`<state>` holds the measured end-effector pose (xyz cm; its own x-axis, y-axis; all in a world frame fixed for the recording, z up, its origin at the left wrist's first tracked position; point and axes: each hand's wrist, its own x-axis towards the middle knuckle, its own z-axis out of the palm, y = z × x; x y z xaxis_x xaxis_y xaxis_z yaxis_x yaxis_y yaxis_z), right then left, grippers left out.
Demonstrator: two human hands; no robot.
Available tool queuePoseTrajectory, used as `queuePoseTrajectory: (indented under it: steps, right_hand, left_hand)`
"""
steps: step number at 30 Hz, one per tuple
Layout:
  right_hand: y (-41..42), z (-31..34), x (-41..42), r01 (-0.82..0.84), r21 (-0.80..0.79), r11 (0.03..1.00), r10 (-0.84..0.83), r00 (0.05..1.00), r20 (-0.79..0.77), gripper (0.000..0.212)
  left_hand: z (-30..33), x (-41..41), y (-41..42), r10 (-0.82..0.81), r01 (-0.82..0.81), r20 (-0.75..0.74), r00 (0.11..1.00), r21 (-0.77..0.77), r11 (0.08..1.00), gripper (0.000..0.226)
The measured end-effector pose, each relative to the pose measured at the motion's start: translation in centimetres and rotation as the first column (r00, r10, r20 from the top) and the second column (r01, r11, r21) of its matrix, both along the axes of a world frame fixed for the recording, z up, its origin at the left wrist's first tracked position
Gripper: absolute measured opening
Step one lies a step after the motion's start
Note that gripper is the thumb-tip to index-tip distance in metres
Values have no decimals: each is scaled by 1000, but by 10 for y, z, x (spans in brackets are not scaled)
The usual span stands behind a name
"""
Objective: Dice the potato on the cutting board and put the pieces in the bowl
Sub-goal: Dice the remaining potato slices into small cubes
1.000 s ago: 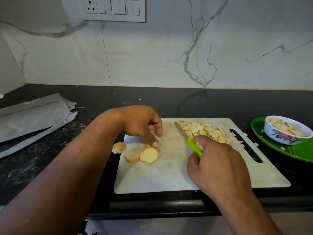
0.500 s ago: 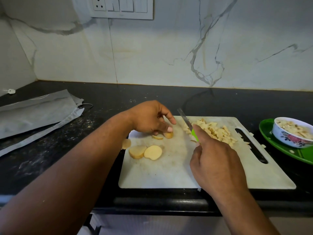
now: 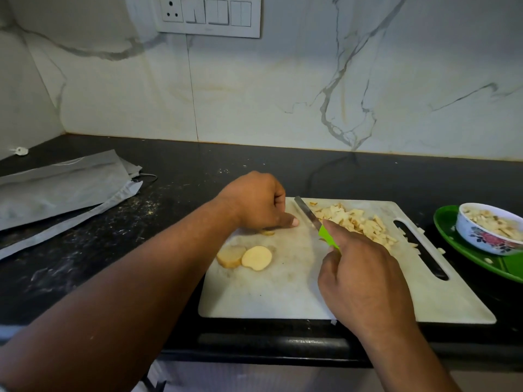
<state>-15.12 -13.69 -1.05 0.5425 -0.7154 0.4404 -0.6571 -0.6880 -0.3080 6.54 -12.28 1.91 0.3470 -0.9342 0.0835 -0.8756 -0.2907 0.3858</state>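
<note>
On the white cutting board [image 3: 283,295] lie two round potato slices [image 3: 245,257] at the left and a heap of diced potato [image 3: 356,220] at the back right. My left hand [image 3: 256,202] rests curled at the board's back left, fingertips down on a small potato piece [image 3: 267,232] that it mostly hides. My right hand [image 3: 362,281] grips the green-handled knife [image 3: 314,220]; its blade points away, between my left hand and the diced heap. The flowered bowl [image 3: 486,237] with diced potato stands on a green plate [image 3: 481,261] at the right.
A grey folded cloth or bag [image 3: 62,188] lies on the black counter [image 3: 184,176] at the left. A few loose potato bits [image 3: 416,244] lie by the board's handle slot and on the green plate. A marble wall with a switch panel [image 3: 209,15] stands behind.
My left hand slid a small potato piece from beside the round slices to the back of the board, close to the blade. The knife stayed near the diced heap. The camera view shifted.
</note>
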Motion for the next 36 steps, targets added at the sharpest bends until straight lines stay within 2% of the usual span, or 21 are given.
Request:
queuePoseTrajectory:
  steps: [2,4,7,12,17,24,30,36]
  right_hand:
    - [0,0,-1,-1,-2,1000,1,1000,13,51]
    - [0,0,-2,-10,5,1000,9,1000,29,49]
    - [2,0,-3,-15,13,1000,15,999,32,46]
    - [4,3,-1,-12,-8,1000,12,1000,-13,43]
    - [11,12,0,-48,1,999,48,996,-82,47]
    - [34,30,-28,-89,42,995,94,983,-157,50]
    - [29,27,-14,-31,-19,999,29,996,-86,50]
    - [29,17,-8,-71,28,997,74,988,-137,54]
  left_hand:
    - [0,0,0,9,-10,-51,999,-20,1000,29]
    - [3,7,6,-43,46,-126,991,17,999,26]
    - [2,14,9,-100,106,-130,986,37,994,19]
    - [-6,9,0,-24,18,-187,982,-32,999,14]
    - [-5,9,-5,73,-65,-335,939,34,997,13]
    - [-1,9,-12,107,-77,-339,935,101,992,14]
    - [-3,9,-10,91,-65,-340,936,88,994,14]
    - [-1,6,-11,102,-79,-312,945,85,993,18]
